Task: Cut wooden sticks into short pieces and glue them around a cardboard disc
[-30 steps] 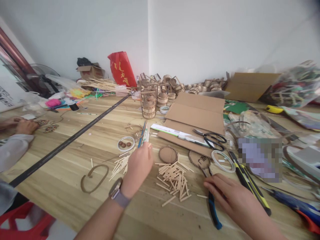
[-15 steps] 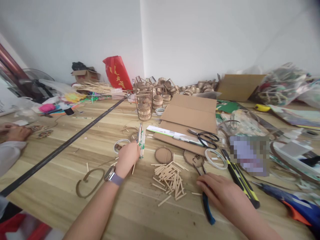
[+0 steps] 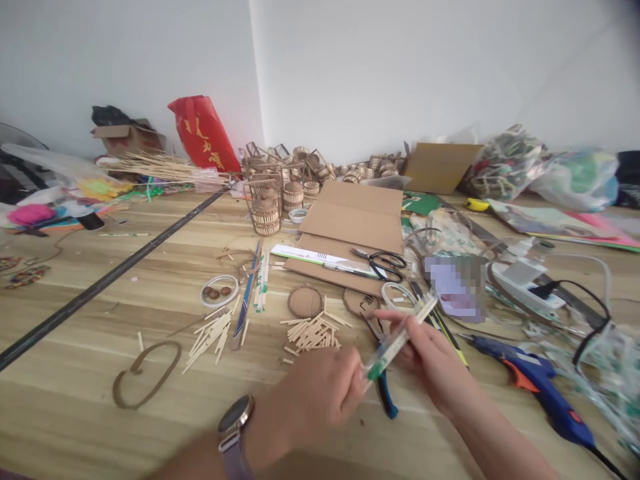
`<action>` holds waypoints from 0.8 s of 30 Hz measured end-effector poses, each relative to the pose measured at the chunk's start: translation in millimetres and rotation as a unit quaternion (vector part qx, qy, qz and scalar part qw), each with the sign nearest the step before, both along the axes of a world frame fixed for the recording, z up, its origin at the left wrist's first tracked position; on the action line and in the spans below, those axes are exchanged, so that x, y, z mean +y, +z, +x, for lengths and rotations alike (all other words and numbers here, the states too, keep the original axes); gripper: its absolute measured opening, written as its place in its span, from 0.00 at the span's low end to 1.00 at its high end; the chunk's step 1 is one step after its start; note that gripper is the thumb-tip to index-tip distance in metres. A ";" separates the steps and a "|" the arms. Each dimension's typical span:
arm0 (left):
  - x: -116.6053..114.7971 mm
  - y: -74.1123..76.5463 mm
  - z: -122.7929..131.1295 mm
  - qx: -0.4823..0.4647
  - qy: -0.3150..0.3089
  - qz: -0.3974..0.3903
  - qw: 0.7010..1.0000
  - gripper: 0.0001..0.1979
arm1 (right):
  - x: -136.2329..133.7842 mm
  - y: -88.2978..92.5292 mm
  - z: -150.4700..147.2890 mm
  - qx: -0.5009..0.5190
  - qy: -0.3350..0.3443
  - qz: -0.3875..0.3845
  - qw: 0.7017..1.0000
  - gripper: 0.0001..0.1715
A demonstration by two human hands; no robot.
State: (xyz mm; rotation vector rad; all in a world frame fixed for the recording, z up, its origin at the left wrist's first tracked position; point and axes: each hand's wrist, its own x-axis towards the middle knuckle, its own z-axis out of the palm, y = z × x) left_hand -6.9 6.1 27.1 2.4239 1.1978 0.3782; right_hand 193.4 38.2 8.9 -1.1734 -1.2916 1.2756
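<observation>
A wrapped packet of chopsticks (image 3: 387, 355) with green print slants above the table between my hands. My left hand (image 3: 320, 383) is closed on its lower end. The fingers of my right hand (image 3: 433, 357) pinch it nearer the upper end. Beneath the packet lies a pair of pliers with blue handles (image 3: 387, 398), partly covered by my right hand. A pile of short cut sticks (image 3: 313, 331) sits just beyond my left hand, next to a round cardboard disc (image 3: 305, 302) with a dark rim. Another wrapped packet (image 3: 261, 280) rests farther back.
Black scissors (image 3: 387, 263) lie on cardboard sheets (image 3: 353, 210). A blue glue gun (image 3: 537, 380) and a yellow-black cutter (image 3: 453, 340) are at right. Small wooden buckets (image 3: 265, 219) stand toward the wall. Left are a ruler (image 3: 245, 300), more cut sticks (image 3: 213, 337) and a curled brown strip (image 3: 145, 393).
My left hand has brought the chopstick packet from the middle of the table toward me and rightward. My right hand has left the pliers and taken hold of the packet. The view has turned right.
</observation>
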 end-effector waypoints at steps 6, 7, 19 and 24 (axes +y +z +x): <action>-6.6 -15.3 5.2 -0.138 0.060 -0.173 0.973 0.14 | 0.6 6.3 4.9 0.112 -0.120 0.017 0.986 0.26; -7.5 -16.3 5.1 -0.165 0.062 -0.204 0.963 0.15 | 0.1 5.7 5.2 0.107 -0.131 0.025 0.985 0.26; -11.6 -33.2 3.6 -0.207 0.069 -0.197 0.956 0.20 | -15.9 -21.4 -18.9 0.023 -0.102 0.004 0.995 0.29; -10.9 -29.9 5.5 -0.241 0.079 -0.203 0.946 0.18 | -21.7 -25.4 -29.2 -0.065 -0.011 -0.015 0.998 0.35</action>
